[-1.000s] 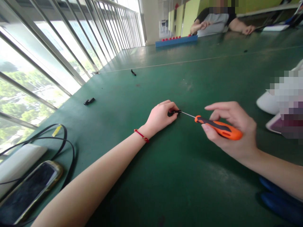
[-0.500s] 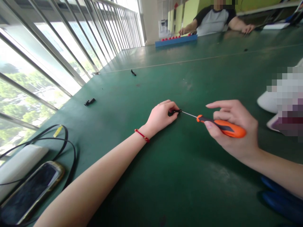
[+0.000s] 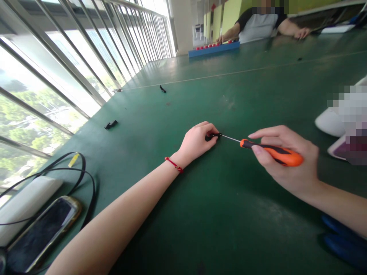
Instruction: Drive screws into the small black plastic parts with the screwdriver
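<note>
My left hand [image 3: 197, 142] rests on the green table [image 3: 183, 214], its thumb and fingers closed on a small black part [image 3: 213, 136]. What kind of part it is, I cannot make out. An orange and black screwdriver [image 3: 286, 156] lies across the palm of my right hand [image 3: 298, 164], its handle held between thumb and fingers. The thin metal shaft points left, and its tip meets the right end of the black part. A red cord bracelet circles my left wrist.
Two more small black pieces [image 3: 111, 125] [image 3: 163, 89] lie farther left. A phone [image 3: 43, 233], a white box [image 3: 31, 198] and a black cable [image 3: 93, 183] are at lower left. Across the table, a person [image 3: 260, 26] sits by a blue rack [image 3: 213, 49]. Metal railings [image 3: 86, 49] run along the left.
The fingers of my right hand have closed in on the screwdriver handle, and the handle has turned. The whole view has shifted slightly; my left hand keeps its grip on the black part.
</note>
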A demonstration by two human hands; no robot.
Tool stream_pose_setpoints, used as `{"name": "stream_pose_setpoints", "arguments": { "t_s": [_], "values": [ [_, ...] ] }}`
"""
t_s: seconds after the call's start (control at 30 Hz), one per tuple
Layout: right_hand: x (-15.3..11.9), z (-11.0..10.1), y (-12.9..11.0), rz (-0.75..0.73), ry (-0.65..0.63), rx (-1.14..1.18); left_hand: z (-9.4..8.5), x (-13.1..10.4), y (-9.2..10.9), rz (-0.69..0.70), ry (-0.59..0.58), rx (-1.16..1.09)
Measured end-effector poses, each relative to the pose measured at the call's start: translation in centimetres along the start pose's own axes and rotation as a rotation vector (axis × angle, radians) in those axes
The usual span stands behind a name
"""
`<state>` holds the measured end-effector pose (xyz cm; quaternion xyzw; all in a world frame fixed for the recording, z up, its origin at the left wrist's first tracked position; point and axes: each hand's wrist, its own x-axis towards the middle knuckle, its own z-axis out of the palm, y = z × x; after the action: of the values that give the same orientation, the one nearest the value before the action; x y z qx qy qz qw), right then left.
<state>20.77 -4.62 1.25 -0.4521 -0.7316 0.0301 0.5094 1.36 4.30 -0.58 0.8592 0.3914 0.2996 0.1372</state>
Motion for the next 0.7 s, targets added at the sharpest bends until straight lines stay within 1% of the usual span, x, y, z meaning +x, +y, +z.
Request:
{"name": "stream_pose_setpoints", "arguments": {
  "t_s": [0.13,0.2,0.3,0.33,0.4,0.53,0.6,0.7],
  "values": [
    [0.16,0.19,0.30,-0.042,0.112,0.127,0.03,0.02,-0.08,-0.002,0.003,-0.002],
    [0.17,0.19,0.54,-0.027,0.081,0.153,0.04,0.03,-0.09,-0.001,0.002,-0.004],
    [0.03,0.04,0.53,0.016,-0.017,0.054,0.02,0.03,-0.06,-0.004,-0.004,-0.003],
    [0.00,0.00,0.43,0.017,-0.026,0.020,0.01,0.03,-0.04,-0.003,-0.007,-0.002],
    [0.00,0.03,0.24,0.012,0.004,0.027,0.00,0.03,0.00,-0.001,-0.006,0.000],
    [0.22,0.32,0.34,-0.027,0.113,0.147,0.00,0.01,0.02,-0.004,-0.003,0.001],
    [0.24,0.35,0.49,-0.008,0.088,0.177,0.00,0.01,0.02,-0.004,-0.003,0.003],
    [0.07,0.13,0.44,0.042,-0.021,0.096,-0.03,0.03,0.05,-0.004,-0.004,0.004]
  ]
}}
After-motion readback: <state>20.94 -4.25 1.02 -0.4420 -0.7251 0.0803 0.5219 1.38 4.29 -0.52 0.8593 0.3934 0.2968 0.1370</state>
